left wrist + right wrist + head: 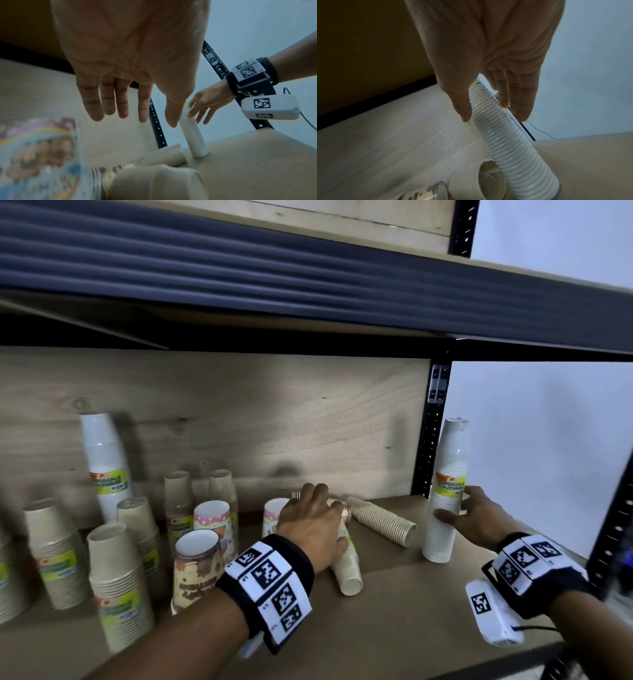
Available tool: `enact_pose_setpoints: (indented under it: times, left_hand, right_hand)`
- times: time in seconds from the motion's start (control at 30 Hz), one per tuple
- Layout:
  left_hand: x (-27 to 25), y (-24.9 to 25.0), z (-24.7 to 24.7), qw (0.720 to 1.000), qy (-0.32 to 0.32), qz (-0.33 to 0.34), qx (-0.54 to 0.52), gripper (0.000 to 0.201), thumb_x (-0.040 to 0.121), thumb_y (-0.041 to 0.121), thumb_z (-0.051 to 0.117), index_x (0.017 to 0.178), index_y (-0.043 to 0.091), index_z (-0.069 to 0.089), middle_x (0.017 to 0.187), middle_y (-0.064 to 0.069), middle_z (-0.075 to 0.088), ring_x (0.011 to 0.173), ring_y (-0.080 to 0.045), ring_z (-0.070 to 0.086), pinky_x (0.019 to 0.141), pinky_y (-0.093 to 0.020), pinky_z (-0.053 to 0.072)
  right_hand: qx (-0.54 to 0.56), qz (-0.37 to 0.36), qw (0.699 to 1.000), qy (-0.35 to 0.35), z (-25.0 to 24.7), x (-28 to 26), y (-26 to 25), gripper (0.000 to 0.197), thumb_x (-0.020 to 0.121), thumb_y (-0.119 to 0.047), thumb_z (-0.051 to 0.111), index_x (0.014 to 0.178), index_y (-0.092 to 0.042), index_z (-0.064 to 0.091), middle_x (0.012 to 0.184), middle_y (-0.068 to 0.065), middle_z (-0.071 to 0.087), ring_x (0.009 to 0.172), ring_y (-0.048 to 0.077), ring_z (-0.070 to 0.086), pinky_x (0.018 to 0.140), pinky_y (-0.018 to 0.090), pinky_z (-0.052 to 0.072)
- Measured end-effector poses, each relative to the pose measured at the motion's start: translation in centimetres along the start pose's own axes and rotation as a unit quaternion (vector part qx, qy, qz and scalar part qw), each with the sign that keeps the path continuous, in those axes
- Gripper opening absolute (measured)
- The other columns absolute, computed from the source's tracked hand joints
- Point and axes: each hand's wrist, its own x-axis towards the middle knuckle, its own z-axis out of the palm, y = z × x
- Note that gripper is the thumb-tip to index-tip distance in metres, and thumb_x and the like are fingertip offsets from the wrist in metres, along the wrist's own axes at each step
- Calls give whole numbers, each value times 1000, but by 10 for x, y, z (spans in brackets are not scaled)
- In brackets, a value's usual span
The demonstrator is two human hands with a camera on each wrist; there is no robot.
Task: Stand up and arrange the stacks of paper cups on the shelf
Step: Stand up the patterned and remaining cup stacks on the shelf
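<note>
A tall white cup stack (445,460) (513,148) (195,140) stands upright at the right end of the shelf board (411,611). My right hand (455,508) (488,115) straddles it, with a straight thumb in front and straight fingers behind, touching. My left hand (308,518) (156,121) hovers palm down, fingers straight, holding nothing. It is over a cream stack (349,573) (154,182) that lies on its side. A brown ribbed stack (383,523) (164,155) and a printed stack (344,508) also lie down behind it.
Several stacks stand at the left: a tall white one (102,460), beige ones (58,553) (120,583) and printed ones (198,570). The upper shelf beam (308,285) hangs low overhead. A black post (433,433) rises beside the white stack.
</note>
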Motion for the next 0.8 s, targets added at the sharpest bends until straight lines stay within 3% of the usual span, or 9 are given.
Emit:
enact_pose_setpoints:
  times: [0.1, 0.2, 0.3, 0.37, 0.43, 0.5, 0.57, 0.63, 0.8]
  left_hand:
    - [-4, 10, 12, 998, -61, -1, -23, 57, 88, 50, 54, 137, 25, 43, 138, -5, 37, 133, -25, 28, 102, -44, 38]
    - [-7, 17, 25, 992, -116, -6, -39, 55, 87, 51, 55, 136, 26, 45, 138, -5, 40, 131, -27, 34, 98, -45, 39]
    - [-9, 21, 37, 986, -155, -4, -63, 58, 84, 54, 56, 136, 33, 45, 139, -5, 38, 128, -30, 41, 98, -44, 42]
    - [-8, 23, 43, 982, -170, -1, -79, 60, 82, 56, 56, 138, 38, 41, 143, -3, 32, 128, -32, 43, 100, -45, 41]
    - [-8, 24, 47, 978, -185, 4, -92, 59, 82, 55, 56, 138, 43, 39, 147, -2, 26, 128, -34, 44, 103, -45, 40]
    - [-8, 25, 51, 974, -207, 13, -92, 56, 84, 53, 57, 137, 43, 41, 148, -3, 20, 124, -38, 48, 103, -45, 41]
    - [-8, 26, 52, 971, -224, 21, -85, 52, 87, 50, 57, 136, 37, 44, 149, -5, 16, 120, -41, 51, 103, -44, 42]
    - [-8, 28, 50, 969, -226, 16, -96, 48, 88, 47, 59, 133, 33, 49, 146, -5, 19, 118, -39, 52, 104, -41, 41]
    - [-5, 22, 41, 969, -222, 7, -110, 39, 83, 39, 69, 120, 32, 57, 142, -2, 25, 119, -32, 51, 100, -38, 43]
  right_hand:
    - [-38, 5, 999, -1, 0, -5, 3, 71, 88, -40, 66, 140, -4, 34, 135, 13, 55, 122, 29, 54, 94, 33, 40]
    - [-94, 21, 995, -3, 2, -13, 7, 49, 90, -43, 62, 118, -3, 55, 106, 12, 67, 95, 26, 67, 77, 31, 47]
    - [-140, 32, 983, -110, 12, -17, 10, 35, 93, -41, 57, 91, -7, 63, 79, 7, 68, 66, 20, 67, 65, 27, 55]
    - [-136, 18, 979, -149, 23, -16, 8, 31, 92, -38, 59, 94, -8, 65, 79, 7, 67, 64, 19, 64, 68, 29, 57]
    - [-145, -11, 976, -161, 33, -13, 0, 36, 92, -38, 59, 103, -6, 68, 84, 7, 69, 72, 20, 67, 74, 31, 57]
    - [-169, -44, 971, -163, 39, -11, -16, 35, 92, -37, 57, 109, -9, 69, 102, 7, 70, 95, 23, 68, 84, 30, 53]
    - [-176, -83, 970, -147, 45, -9, -36, 26, 90, -38, 58, 104, -17, 69, 117, 3, 66, 110, 21, 62, 91, 27, 48]
    - [-183, -112, 971, -111, 52, -3, -52, 17, 86, -43, 61, 95, -28, 64, 121, 0, 64, 113, 19, 59, 94, 25, 45]
    - [-208, -93, 970, -89, 86, 27, -66, 59, 85, -44, 65, 130, -12, 46, 133, 10, 54, 122, 27, 53, 97, 34, 44]
